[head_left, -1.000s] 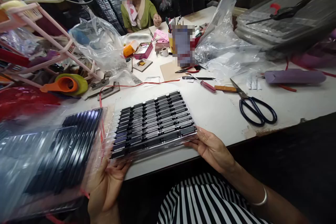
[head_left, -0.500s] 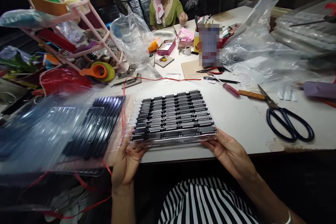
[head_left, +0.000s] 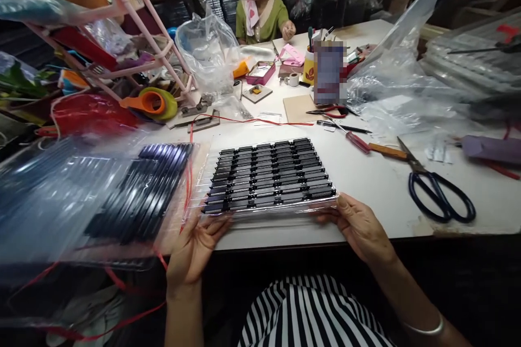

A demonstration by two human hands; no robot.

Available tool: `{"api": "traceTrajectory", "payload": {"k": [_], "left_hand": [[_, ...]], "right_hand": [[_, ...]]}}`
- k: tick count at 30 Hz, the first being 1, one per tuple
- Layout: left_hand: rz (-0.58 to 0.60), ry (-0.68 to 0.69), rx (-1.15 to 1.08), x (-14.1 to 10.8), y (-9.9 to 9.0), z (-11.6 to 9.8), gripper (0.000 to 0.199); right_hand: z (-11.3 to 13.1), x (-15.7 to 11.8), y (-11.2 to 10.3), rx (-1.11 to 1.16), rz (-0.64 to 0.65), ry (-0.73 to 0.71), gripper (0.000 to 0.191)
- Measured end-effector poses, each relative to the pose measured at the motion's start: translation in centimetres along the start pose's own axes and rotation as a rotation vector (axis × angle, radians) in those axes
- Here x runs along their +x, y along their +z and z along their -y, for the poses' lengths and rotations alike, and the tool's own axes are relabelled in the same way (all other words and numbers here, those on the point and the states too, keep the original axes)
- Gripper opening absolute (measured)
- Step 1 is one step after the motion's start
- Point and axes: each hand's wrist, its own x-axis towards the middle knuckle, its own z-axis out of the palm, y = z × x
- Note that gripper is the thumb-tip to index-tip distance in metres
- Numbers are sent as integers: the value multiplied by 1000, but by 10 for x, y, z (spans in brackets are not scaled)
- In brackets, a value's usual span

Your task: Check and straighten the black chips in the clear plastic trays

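A clear plastic tray [head_left: 271, 211] carries rows of black parts [head_left: 266, 173] that look like chips or connectors with fine metal pins. My left hand [head_left: 195, 246] grips its near left corner, fingers under the edge. At the near right corner my right hand [head_left: 358, 225] pinches the tray between thumb and fingers. Both hands' fingertips are partly hidden beneath the plastic. The tray is at the table's front edge, its near side slightly raised. Left of it lies a stack of clear plastic tubes or trays with dark strips [head_left: 134, 195], blurred at its outer side.
Large scissors [head_left: 439, 190], a screwdriver [head_left: 358, 142] and pliers [head_left: 331, 111] lie on the right. A pink rack [head_left: 157, 49] stands at left, with red ribbon [head_left: 260, 120] running across the table. Plastic bags are heaped around. Another person [head_left: 262, 16] sits across the table.
The tray's near edge has risen slightly and the tray looks flatter to view. Both hands remain on its corners. The whole view has shifted a little.
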Motion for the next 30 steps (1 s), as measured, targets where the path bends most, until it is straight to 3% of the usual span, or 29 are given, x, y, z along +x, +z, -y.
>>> {"api": "traceTrajectory", "payload": {"k": [6, 10, 18, 24, 30], "left_hand": [[2, -7, -51, 3, -9, -3, 31], [-75, -16, -37, 4, -8, -7, 28], [-168, -5, -18, 3, 11, -13, 38], [-94, 15, 2, -5, 29, -11, 41], [-123, 52, 50, -6, 40, -3, 37]], "right_hand": [[-6, -1, 5, -1, -38, -75, 29], [-7, 0, 8, -6, -28, -98, 30], [-3, 2, 17, -19, -20, -127, 31], [8, 1, 25, -18, -53, -120, 33], [11, 0, 20, 7, -123, -131, 34]]}}
